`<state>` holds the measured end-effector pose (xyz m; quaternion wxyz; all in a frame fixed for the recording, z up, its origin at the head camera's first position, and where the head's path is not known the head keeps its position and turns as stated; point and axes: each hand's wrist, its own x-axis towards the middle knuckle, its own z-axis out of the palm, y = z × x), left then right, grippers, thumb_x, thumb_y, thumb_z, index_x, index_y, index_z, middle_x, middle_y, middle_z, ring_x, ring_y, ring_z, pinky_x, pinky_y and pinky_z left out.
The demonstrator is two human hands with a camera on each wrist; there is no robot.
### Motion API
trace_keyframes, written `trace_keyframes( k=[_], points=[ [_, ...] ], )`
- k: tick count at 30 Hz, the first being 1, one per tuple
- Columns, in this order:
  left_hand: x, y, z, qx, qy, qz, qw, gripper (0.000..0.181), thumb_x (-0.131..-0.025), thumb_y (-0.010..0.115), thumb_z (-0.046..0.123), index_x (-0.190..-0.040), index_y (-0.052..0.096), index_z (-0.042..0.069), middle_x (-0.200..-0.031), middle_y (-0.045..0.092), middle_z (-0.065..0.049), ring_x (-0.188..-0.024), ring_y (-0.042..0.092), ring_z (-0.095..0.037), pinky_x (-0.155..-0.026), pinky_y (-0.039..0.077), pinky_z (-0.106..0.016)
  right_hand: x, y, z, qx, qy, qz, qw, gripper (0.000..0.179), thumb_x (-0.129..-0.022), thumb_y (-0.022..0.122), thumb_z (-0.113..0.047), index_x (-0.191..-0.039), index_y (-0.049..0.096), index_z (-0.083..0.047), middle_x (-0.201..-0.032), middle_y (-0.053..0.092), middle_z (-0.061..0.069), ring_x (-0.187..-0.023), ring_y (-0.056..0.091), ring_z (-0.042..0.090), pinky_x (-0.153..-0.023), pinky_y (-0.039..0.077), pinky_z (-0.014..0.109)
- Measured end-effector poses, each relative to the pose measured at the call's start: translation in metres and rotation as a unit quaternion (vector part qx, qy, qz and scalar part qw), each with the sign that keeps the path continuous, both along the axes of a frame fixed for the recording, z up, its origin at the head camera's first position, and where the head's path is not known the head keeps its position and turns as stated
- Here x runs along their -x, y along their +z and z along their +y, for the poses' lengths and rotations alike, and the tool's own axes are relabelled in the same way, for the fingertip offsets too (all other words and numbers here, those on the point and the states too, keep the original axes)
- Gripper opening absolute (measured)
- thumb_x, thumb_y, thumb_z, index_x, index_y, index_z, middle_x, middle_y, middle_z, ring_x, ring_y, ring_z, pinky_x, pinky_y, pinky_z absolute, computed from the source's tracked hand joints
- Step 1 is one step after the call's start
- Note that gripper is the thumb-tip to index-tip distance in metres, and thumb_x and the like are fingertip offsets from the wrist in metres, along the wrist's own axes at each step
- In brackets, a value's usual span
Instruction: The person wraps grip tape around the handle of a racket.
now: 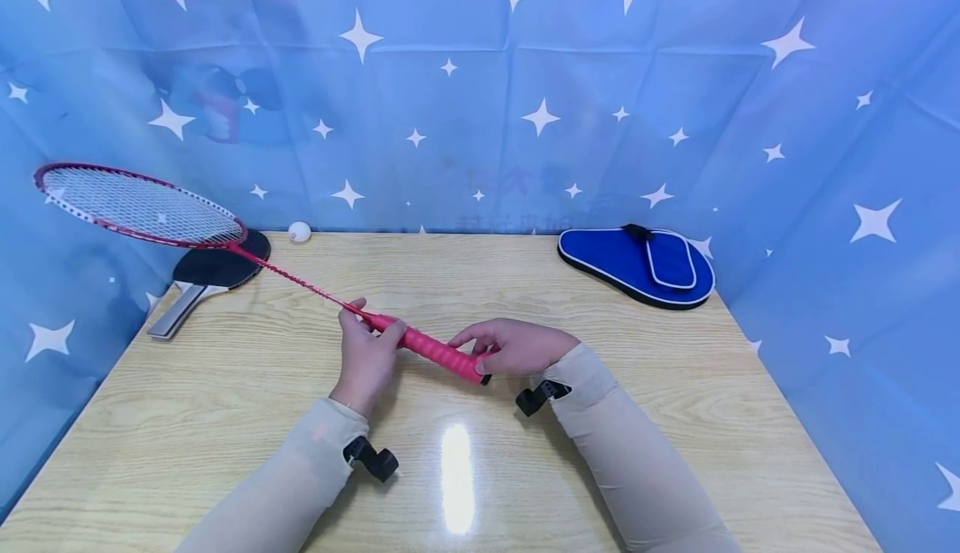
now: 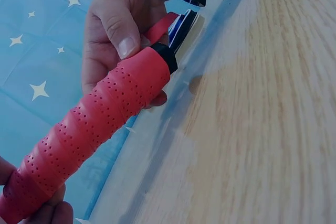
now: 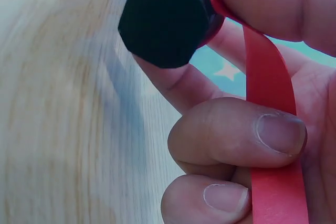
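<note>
A badminton racket (image 1: 442, 353) with a red, perforated wrapped handle is held above the table, its head toward the far left. Near the top of the handle, my left hand (image 1: 366, 363) grips it between thumb and fingers. My right hand (image 1: 522, 347) is at the butt end, where its thumb presses on the wrap. A loose red strip of grip tape (image 3: 270, 77) runs from the handle end through the curled right fingers. The black butt cap (image 3: 165, 22) shows bare in the right wrist view.
At the table's back left, a table tennis bat (image 1: 213, 268) lies partly behind the racket head, near a white ball (image 1: 299, 232). A blue bat case (image 1: 633, 265) with white trim lies at the back right. A star-patterned blue curtain (image 1: 480, 103) hangs behind the table.
</note>
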<state>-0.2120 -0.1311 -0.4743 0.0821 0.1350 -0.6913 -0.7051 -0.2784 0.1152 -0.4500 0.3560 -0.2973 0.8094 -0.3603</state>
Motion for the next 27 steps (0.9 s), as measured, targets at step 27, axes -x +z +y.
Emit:
trace_keyframes(
  k=[27],
  points=[
    [0.0024,-0.0007,-0.0014,-0.016,-0.025,0.018,0.9994,0.078,-0.099,0.064,0.002,-0.162,0.017,0.010,-0.114,0.057,-0.023,-0.077,0.069,-0.011,-0.075,0.062,-0.023,0.0022,-0.0022,0.0015,0.022,0.016,-0.010,0.9996,0.052,-0.097,0.063,-0.006,-0.147,0.060,-0.020,-0.108,0.075,0.003,-0.093,0.067,0.022,-0.075,0.052,0.033]
  ],
)
